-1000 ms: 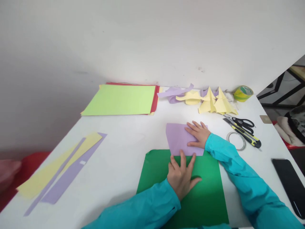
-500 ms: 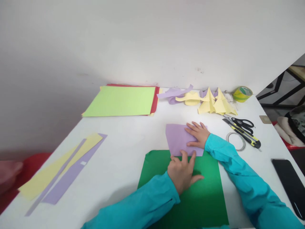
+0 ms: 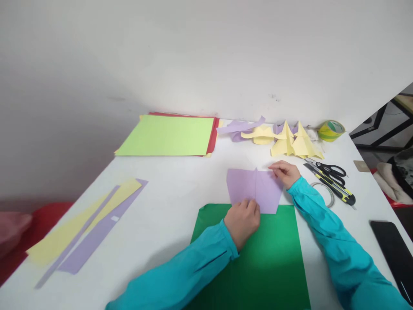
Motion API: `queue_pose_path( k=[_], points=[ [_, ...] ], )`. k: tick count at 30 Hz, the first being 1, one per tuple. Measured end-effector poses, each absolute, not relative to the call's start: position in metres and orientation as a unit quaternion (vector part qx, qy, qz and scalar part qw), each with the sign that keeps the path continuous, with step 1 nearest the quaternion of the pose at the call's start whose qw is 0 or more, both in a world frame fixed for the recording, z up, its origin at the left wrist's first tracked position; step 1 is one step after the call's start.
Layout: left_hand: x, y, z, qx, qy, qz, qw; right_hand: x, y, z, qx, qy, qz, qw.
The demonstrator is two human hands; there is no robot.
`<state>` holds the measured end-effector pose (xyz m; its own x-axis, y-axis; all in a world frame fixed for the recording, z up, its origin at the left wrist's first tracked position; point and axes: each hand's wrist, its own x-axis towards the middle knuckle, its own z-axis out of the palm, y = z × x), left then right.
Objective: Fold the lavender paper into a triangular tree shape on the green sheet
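Note:
A piece of purple paper [image 3: 241, 185] with a raised crease down its middle lies across the far edge of the green sheet [image 3: 271, 254]. My left hand [image 3: 243, 221] is closed over the paper's near edge, left of the crease's lower end, its fingertips curled down on it. At the paper's far right corner, my right hand [image 3: 285, 173] pinches the edge between thumb and fingers. The left palm hides part of the near edge.
Scissors [image 3: 332, 171], a box cutter [image 3: 335, 185] and a tape ring [image 3: 329, 196] lie right of my right hand. Folded yellow paper shapes [image 3: 292, 142] and tape [image 3: 331, 130] stand by the wall. Green sheets [image 3: 167, 135], paper strips [image 3: 93, 224] and a phone [image 3: 392, 254] lie around.
My hands were spread flat on the purple paper; now the fingers are drawn together at its edges. The right hand shifted rightward, and a raised centre crease shows. The view has shifted slightly.

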<state>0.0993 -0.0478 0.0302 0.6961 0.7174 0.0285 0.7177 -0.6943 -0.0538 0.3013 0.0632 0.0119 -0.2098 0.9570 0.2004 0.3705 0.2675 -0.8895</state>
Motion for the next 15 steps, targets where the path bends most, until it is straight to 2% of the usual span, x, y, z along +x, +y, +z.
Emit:
queue_pose_path(
  k=[10,15],
  points=[
    [0.094,-0.044,0.013,-0.917,-0.367,-0.087,0.134,0.300,0.055,0.036,-0.510,-0.626,0.406,0.429],
    [0.086,-0.036,0.018,-0.899,-0.372,-0.148,0.176,0.302,0.049,0.052,-0.453,-0.678,0.402,0.417]
  ],
)
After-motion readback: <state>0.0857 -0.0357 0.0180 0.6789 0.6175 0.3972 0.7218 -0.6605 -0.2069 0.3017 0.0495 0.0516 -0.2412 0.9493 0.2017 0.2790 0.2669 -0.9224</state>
